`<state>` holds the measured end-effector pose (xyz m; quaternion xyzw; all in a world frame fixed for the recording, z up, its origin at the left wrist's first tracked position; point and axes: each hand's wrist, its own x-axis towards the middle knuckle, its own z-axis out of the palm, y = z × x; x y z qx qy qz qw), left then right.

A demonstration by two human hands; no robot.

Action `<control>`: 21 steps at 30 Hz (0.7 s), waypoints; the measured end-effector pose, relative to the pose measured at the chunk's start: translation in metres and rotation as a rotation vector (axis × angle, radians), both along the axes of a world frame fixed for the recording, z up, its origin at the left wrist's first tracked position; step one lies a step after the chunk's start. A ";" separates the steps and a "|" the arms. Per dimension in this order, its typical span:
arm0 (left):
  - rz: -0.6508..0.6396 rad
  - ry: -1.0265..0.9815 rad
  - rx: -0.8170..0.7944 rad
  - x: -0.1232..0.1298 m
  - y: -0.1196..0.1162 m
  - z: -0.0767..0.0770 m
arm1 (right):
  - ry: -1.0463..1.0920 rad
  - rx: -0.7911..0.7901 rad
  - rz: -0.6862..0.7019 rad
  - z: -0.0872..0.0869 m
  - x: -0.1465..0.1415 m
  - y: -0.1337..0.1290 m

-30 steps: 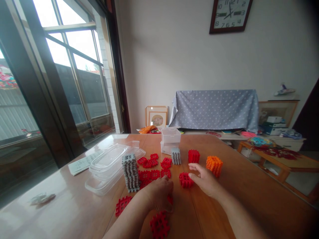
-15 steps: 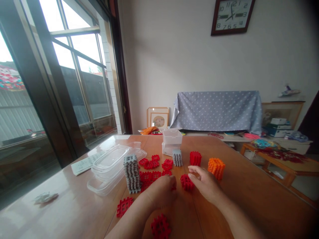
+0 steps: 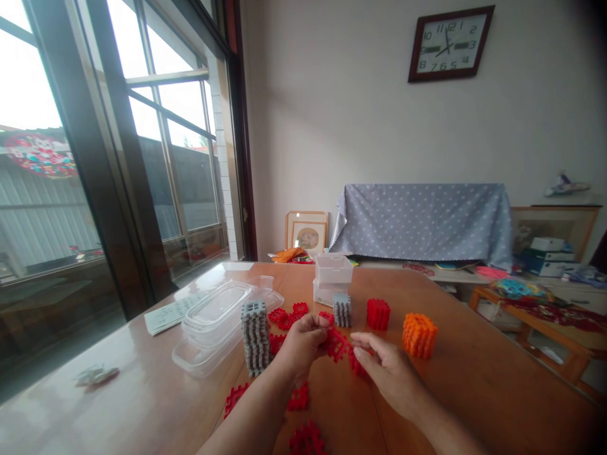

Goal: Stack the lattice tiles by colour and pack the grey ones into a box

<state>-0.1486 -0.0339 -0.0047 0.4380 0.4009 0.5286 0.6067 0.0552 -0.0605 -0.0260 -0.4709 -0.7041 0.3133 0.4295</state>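
My left hand is closed in a pinch on a red interlocking plastic tile, raised above the table. Just right of it, my right hand has its thumb and fingers apart beside a short stack of red tiles; whether it touches the stack I cannot tell. Loose red tiles lie around my left forearm, one near the front. Several more red tiles lie beyond my left hand, partly hidden by it.
A tall grey tile stack stands left of my hands. Behind are a shorter grey stack, a red stack and white plastic boxes. An orange stack is at right. Clear plastic containers and paper sheets lie left.
My left hand has risen from the table with a red tile and now holds it close to the short red stack. My right hand stays by that stack. The view has tilted up slightly.
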 end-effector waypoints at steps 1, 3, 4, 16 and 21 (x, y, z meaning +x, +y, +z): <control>-0.005 -0.049 -0.019 0.001 -0.002 0.001 | 0.009 -0.012 0.016 0.003 -0.002 -0.002; -0.019 -0.103 -0.037 0.003 -0.005 0.003 | 0.008 -0.027 0.048 0.008 -0.004 -0.005; -0.029 -0.117 -0.038 0.004 -0.006 0.003 | 0.004 -0.030 0.062 0.010 -0.005 -0.006; -0.030 0.017 -0.078 0.012 -0.008 -0.006 | -0.125 0.154 -0.103 0.001 -0.003 -0.004; -0.095 0.039 -0.171 0.015 -0.013 0.001 | -0.267 0.316 -0.218 -0.005 0.001 0.002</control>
